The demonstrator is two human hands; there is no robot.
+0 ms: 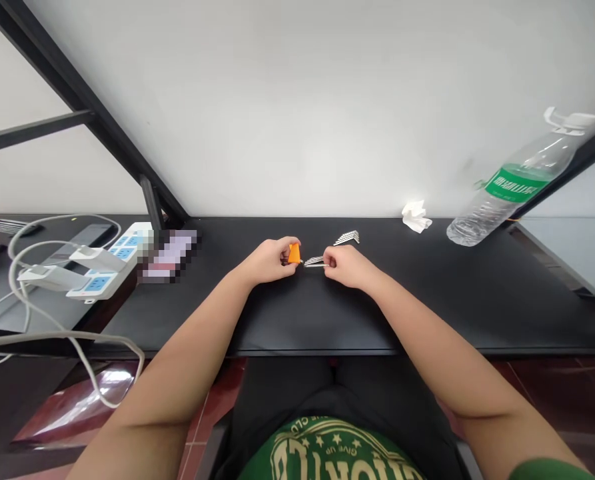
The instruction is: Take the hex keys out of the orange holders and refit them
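Hands meet at the middle of the black table (427,313), fairly far from the near edge. The left hand (270,259) pinches a small orange holder (294,253), fingers curled tight around it. The right hand (344,265) has its fingers closed narrow on a few thin metal keys (315,261), which point left toward the holder; their tips sit just beside it, touching or nearly so. At this size I cannot tell whether any key is seated in the holder.

Progress, as a judgement: the work looks partway. One small bunch is in hand at the holder, and a second fan of keys (348,237) lies loose on the table, just beyond the right hand, untouched. So some keys are being handled and the rest wait.

Counts:
- orange holder: one
- groups of metal keys: two, one held and one lying; single keys too fine to count, perhaps three or four held and a few more in the fan
- plastic water bottle (512,187): one, leaning at far right, green label
- crumpled tissue (416,216): one, at the far edge, left of the bottle
- white power strip (110,263): one at far left, two plugs with cables in it.
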